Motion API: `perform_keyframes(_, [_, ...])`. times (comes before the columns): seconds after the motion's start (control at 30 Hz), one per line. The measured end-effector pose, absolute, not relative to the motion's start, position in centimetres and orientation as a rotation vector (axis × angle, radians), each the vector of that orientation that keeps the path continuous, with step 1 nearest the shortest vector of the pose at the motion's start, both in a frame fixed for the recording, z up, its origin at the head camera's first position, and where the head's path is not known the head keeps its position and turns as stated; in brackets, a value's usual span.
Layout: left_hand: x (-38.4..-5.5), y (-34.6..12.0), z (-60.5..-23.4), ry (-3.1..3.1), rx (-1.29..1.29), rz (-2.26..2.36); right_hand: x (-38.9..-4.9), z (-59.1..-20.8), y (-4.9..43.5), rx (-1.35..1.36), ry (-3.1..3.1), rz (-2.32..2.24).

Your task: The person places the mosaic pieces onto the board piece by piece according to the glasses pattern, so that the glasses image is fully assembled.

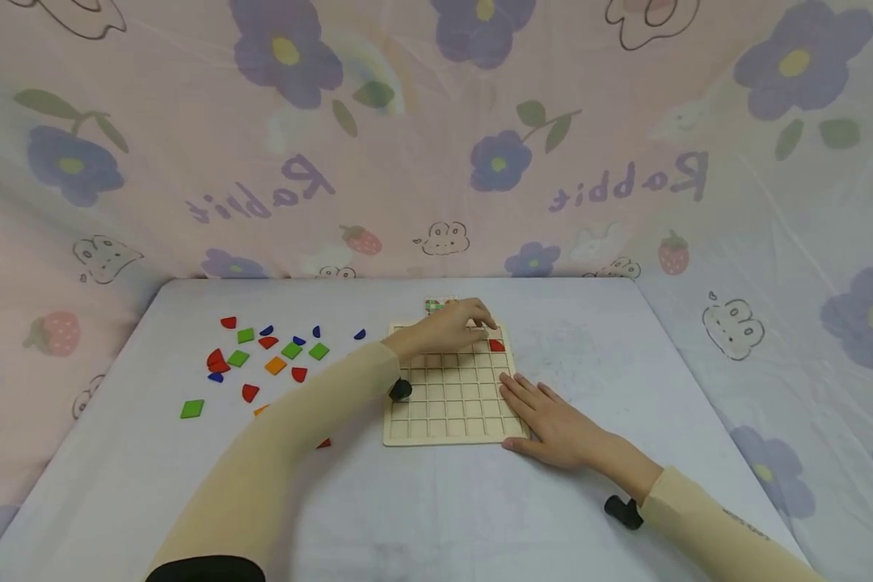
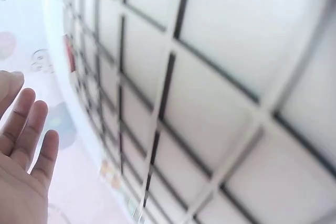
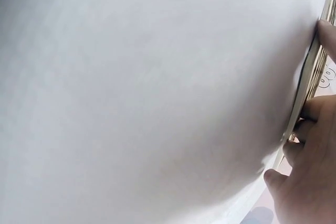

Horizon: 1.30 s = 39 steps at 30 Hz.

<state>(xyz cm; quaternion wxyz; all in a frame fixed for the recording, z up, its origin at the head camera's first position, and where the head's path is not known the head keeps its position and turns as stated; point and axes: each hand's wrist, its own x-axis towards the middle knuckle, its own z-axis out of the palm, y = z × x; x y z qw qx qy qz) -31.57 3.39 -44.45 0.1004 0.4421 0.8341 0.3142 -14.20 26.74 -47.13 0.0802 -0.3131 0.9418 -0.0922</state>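
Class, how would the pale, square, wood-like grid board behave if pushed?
The pale, square, wood-like grid board is probably stiff: its edges look straight. It would likely slide rather than tip, lying flat on the white tabletop. The right hand, resting on its edge, might hinder that.

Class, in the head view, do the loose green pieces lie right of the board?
No, the green pieces all lie to the left of the board.

From the head, farthest off, looking forward and down across the white table. From the left wrist, tilted, very close over the gridded board. From the right wrist, close to the table, catching the board's edge. Sharing the board in all three.
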Motion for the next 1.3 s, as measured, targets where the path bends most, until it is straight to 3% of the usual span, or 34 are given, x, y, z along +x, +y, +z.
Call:
perform_keyframes(0.27, [-30.9,-1.5,-42.1,2.524,1.304,0.961,-14.1,-47.1,26.7,-0.926,2.823,-0.284])
perform_keyframes(0.8, [-27.1,-16.9,-41.4,2.73,1.006,0.857,-14.2,-47.4,26.7,-0.939,2.846,-0.271])
perform_keyframes(1.3, [-23.2,-22.7,-44.2,2.729,0.897,0.572,-14.2,-47.4,26.7,-0.95,2.846,-0.279])
